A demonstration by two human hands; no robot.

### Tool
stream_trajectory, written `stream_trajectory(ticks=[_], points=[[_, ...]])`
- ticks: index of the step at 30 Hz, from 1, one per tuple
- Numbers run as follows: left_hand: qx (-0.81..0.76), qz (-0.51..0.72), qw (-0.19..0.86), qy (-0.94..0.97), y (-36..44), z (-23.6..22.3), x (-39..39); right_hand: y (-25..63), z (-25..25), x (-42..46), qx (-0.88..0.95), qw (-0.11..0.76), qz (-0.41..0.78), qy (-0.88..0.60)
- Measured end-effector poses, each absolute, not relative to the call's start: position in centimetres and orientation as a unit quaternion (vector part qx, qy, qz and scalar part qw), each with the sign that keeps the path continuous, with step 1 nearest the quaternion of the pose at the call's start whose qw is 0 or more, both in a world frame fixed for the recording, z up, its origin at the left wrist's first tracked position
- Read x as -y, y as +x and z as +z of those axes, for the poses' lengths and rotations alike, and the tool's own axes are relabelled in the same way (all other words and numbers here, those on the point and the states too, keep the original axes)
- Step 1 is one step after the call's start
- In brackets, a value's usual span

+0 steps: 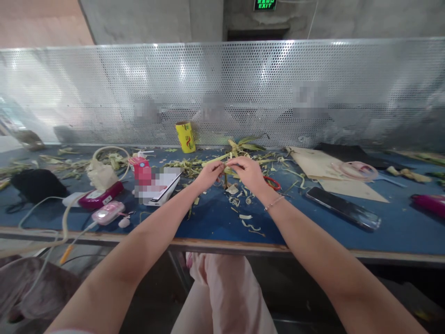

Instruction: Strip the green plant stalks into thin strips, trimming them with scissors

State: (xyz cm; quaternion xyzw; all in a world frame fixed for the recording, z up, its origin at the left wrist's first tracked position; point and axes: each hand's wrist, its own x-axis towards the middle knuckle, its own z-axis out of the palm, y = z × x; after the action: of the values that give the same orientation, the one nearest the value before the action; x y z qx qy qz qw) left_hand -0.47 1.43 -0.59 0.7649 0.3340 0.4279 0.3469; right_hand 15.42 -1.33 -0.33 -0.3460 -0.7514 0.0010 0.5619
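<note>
My left hand and my right hand meet over the middle of the blue table, fingertips closed and almost touching. Between them is a thin greenish-brown plant stem, pinched from both sides; its exact shape is partly hidden by my fingers. Pale curled peelings lie on the table just below my hands. Behind them spreads a heap of green and yellowish plant scraps. A red-orange loop, perhaps a tool's handle, shows beside my right wrist.
A propped phone, a pink charging case and cables are to the left. A dark phone and brown cardboard lie to the right. Behind stand a yellow can-like container and a perforated metal screen.
</note>
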Motion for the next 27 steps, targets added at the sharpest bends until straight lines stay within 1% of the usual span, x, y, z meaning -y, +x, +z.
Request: stream_trajectory(ticks=[8,17,27], points=[[-0.339,0.424,0.35,0.763,-0.35,-0.44,-1.26,15.55,-0.17,1.34,0.754,0.557,0.008,-0.349],[-0.342,0.421,0.34,0.768,-0.45,-0.45,-1.3,15.74,-0.42,0.94,0.728,0.585,0.089,-0.345],[-0.327,0.421,0.324,0.782,-0.36,-0.49,-0.99,15.73,-0.51,1.03,0.738,0.568,0.047,-0.362]])
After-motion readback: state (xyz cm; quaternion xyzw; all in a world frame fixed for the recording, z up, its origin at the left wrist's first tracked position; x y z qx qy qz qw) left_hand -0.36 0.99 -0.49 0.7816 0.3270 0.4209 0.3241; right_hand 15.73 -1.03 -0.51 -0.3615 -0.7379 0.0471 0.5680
